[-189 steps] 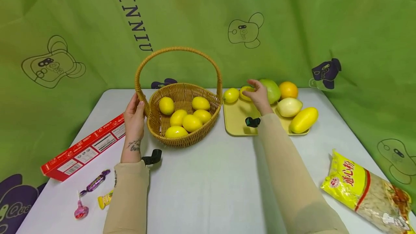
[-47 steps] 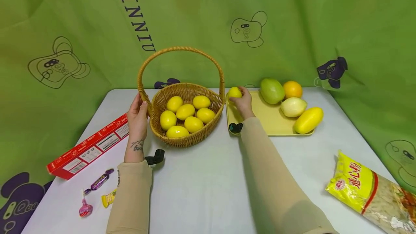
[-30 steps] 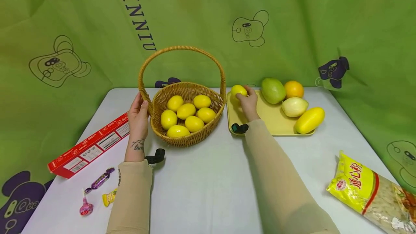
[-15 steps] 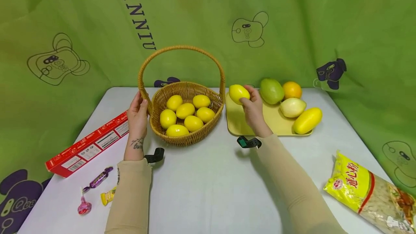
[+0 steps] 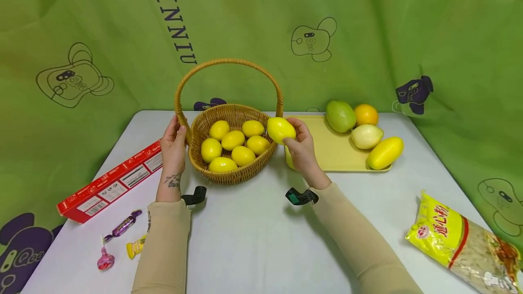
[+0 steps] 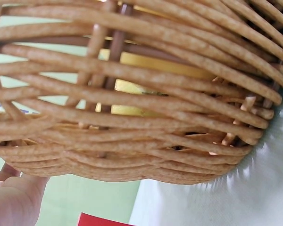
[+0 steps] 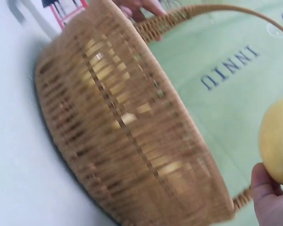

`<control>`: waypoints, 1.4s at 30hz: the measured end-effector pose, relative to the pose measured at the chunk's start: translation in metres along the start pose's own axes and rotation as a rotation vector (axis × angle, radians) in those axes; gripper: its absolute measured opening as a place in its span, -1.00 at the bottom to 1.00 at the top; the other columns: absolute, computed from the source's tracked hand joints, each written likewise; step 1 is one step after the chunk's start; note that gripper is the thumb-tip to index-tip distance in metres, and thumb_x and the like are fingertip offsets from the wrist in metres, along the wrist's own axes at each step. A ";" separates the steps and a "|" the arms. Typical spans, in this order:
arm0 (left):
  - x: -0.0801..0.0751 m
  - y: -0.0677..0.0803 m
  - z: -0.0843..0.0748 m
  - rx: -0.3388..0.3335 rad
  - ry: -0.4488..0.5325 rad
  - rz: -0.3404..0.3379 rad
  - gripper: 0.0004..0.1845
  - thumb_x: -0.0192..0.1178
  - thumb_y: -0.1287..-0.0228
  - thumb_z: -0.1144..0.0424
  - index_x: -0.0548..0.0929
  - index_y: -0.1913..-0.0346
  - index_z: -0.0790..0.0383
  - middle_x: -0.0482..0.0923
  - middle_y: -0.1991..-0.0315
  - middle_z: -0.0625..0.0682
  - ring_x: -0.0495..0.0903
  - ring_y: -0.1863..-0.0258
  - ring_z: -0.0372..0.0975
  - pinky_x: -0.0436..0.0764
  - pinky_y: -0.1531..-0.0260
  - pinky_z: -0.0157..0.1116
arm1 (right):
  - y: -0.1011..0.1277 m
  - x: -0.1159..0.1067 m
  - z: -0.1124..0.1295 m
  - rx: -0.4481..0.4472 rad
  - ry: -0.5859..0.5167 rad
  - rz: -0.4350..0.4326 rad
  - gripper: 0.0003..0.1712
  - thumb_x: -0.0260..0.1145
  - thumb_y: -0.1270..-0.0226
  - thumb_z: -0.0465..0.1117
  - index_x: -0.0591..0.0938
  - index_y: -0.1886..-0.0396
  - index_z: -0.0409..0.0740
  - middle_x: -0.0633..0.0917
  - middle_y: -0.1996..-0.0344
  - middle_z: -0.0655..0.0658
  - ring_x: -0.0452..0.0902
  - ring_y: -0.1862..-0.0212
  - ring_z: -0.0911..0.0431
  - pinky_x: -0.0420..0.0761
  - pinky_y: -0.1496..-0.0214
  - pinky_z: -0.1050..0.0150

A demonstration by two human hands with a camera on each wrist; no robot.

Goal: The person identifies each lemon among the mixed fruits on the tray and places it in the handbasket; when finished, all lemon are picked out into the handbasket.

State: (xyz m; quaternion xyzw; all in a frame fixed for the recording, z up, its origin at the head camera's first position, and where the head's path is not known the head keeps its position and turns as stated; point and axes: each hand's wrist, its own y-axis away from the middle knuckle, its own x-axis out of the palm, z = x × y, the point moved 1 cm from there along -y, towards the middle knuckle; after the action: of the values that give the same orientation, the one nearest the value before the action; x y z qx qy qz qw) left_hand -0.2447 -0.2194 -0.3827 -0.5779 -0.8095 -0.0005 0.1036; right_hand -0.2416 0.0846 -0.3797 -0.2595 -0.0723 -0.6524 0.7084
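Observation:
A wicker basket with a tall hooped handle stands on the table, several lemons lying inside. My left hand holds the handle's left foot, thumb in front and fingers behind. Between thumb and fingers, my right hand pinches another lemon, which overlaps the basket's right rim in the head view. In the right wrist view this lemon is up beside the rim, away from the fruit inside. The left wrist view is mostly basket weave, with part of the hand at its lower left.
Right of the basket, a yellow tray bears a green mango, an orange, a pale yellow fruit and a long yellow fruit. A red box and wrapped sweets lie left; a food packet lies right.
The basket has gained one lemon since the earliest frame. My right hand has since lifted a lemon from the tray's left end and brought it left to the basket's rim. The left hand stays.

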 end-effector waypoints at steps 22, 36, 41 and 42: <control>0.006 -0.002 0.005 -0.009 -0.013 -0.006 -0.53 -0.08 -0.43 0.23 0.28 -0.36 -0.04 0.28 -0.32 0.08 0.33 -0.23 -0.18 0.33 -0.28 -0.20 | -0.040 0.045 -0.009 0.192 0.433 0.063 -0.36 0.21 -0.10 -0.50 0.32 -0.24 -0.32 0.34 -0.27 -0.28 0.23 -0.30 -0.07 0.27 -0.36 0.04; 0.005 -0.003 0.005 0.031 -0.009 0.003 -0.54 -0.10 -0.43 0.24 0.28 -0.36 -0.04 0.28 -0.33 0.08 0.31 -0.25 -0.17 0.33 -0.28 -0.17 | -0.029 0.033 -0.001 0.185 0.320 0.028 -0.39 0.18 -0.12 -0.52 0.30 -0.22 -0.42 0.37 -0.20 -0.35 0.31 -0.25 -0.08 0.41 -0.24 0.18; 0.004 -0.002 0.004 0.023 -0.016 -0.003 -0.54 -0.11 -0.44 0.24 0.27 -0.36 -0.04 0.27 -0.33 0.08 0.31 -0.26 -0.16 0.32 -0.28 -0.17 | -0.026 0.034 0.000 0.193 0.306 0.009 -0.43 0.18 -0.12 -0.54 0.34 -0.18 -0.41 0.45 -0.10 -0.26 0.36 -0.19 0.00 0.41 -0.27 0.21; 0.004 -0.002 0.003 0.016 -0.012 -0.005 -0.54 -0.11 -0.44 0.24 0.27 -0.36 -0.04 0.26 -0.34 0.08 0.30 -0.26 -0.16 0.32 -0.29 -0.17 | -0.026 0.034 -0.001 0.194 0.303 0.005 -0.44 0.18 -0.12 -0.54 0.35 -0.18 -0.41 0.46 -0.08 -0.24 0.37 -0.18 0.01 0.41 -0.26 0.22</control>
State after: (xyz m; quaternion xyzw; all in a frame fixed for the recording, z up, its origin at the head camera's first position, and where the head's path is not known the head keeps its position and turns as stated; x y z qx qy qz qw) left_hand -0.2485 -0.2164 -0.3853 -0.5749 -0.8116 0.0091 0.1035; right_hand -0.2616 0.0537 -0.3581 -0.0889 -0.0264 -0.6722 0.7346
